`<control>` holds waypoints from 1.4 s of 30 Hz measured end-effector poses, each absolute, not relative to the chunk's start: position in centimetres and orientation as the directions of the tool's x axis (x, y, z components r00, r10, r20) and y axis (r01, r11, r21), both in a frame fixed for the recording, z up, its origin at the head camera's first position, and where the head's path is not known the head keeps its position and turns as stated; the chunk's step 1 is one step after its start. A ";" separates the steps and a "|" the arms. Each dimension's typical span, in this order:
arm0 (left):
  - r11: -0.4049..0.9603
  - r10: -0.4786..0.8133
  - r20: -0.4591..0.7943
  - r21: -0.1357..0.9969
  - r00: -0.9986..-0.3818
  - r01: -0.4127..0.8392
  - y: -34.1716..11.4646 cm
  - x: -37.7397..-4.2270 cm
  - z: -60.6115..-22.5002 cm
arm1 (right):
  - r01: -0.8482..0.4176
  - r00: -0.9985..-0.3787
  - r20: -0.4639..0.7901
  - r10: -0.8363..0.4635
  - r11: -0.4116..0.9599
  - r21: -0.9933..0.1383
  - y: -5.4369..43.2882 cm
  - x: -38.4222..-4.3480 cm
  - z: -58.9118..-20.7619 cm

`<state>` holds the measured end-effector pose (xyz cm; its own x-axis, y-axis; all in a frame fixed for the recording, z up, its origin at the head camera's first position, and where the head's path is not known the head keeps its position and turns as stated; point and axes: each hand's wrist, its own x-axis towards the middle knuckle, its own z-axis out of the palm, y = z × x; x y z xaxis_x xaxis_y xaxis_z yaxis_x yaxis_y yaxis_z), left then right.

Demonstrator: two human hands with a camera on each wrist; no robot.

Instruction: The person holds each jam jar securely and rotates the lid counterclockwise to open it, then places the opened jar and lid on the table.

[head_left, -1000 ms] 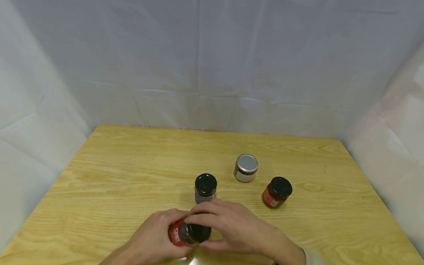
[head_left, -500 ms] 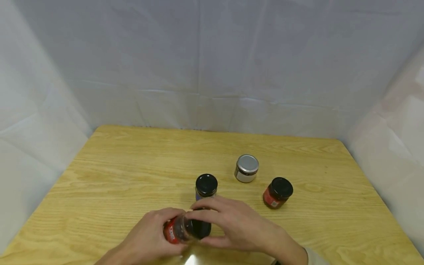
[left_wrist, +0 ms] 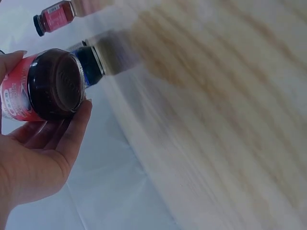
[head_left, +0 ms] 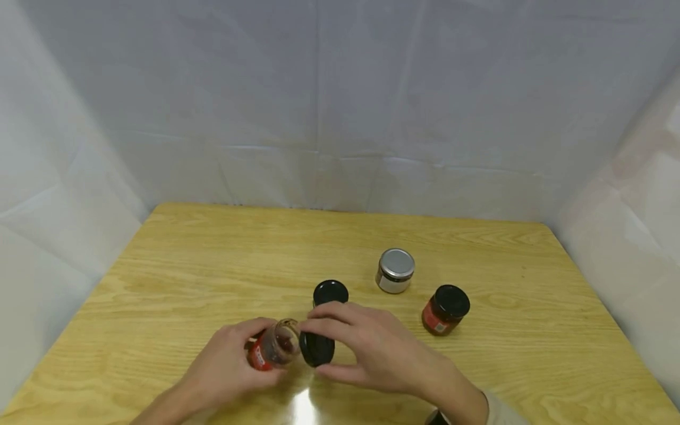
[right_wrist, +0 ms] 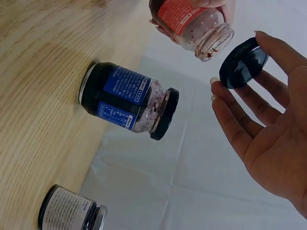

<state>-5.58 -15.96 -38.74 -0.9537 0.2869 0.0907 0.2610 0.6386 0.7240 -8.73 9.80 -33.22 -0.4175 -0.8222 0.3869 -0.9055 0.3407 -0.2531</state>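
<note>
My left hand (head_left: 225,357) grips a glass jar (head_left: 273,345) with a red label, tilted with its mouth toward the right. The jar's mouth is uncovered, and dark residue clings inside the glass near the rim. In the left wrist view the dark base of this jar (left_wrist: 56,84) faces the camera. My right hand (head_left: 372,348) pinches a black lid (head_left: 317,349) between thumb and fingers, just apart from the jar's mouth. The right wrist view shows the lid (right_wrist: 243,63) on edge at the fingertips. Behind the right hand stands a blue-labelled jar (right_wrist: 127,98) with a black lid, partly hidden in the head view.
A jar with a silver lid (head_left: 395,270) stands farther back on the wooden table (head_left: 212,254). To its right is a red-labelled jar with a black lid (head_left: 446,310). A dark object (head_left: 437,418) shows at the bottom edge beside the right wrist. White sheeting (head_left: 319,106) surrounds the table.
The lid has come off the red-labelled jar in my left hand. That hand and jar have shifted left and the mouth now shows, while my right hand holds the lid nearly in place.
</note>
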 end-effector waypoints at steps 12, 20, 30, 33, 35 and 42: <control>0.629 0.196 0.049 0.760 -0.979 0.165 -17.0 -7.9 -38.6 | -0.835 -0.546 0.364 -0.754 0.453 -0.314 9.2 -9.0 -33.4; 0.593 0.194 0.034 0.792 -0.980 0.145 -17.7 -9.6 -38.9 | -0.842 -0.536 0.387 -0.750 0.440 -0.312 8.1 -9.5 -33.9; 0.623 0.179 0.128 0.753 -0.976 0.213 -17.5 -12.3 -39.4 | -0.808 -0.582 0.340 -0.739 0.476 -0.348 7.1 -10.2 -34.1; 0.627 0.175 0.132 0.749 -0.976 0.214 -17.7 -12.9 -39.5 | -0.812 -0.579 0.341 -0.741 0.482 -0.330 6.8 -10.6 -34.2; 0.638 0.169 0.121 0.743 -0.978 0.202 -17.9 -13.4 -39.6 | -0.811 -0.580 0.336 -0.742 0.488 -0.322 6.7 -10.9 -34.2; 0.681 0.133 0.090 0.716 -0.987 0.157 -18.4 -14.9 -40.1 | -0.795 -0.599 0.275 -0.752 0.519 -0.313 6.2 -11.7 -34.0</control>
<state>-14.87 -18.36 -40.08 -0.9871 0.1328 0.0900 0.1568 0.6806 0.7157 -11.71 6.18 -34.03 -0.5992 -0.7519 0.2747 -0.7952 0.5195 -0.3127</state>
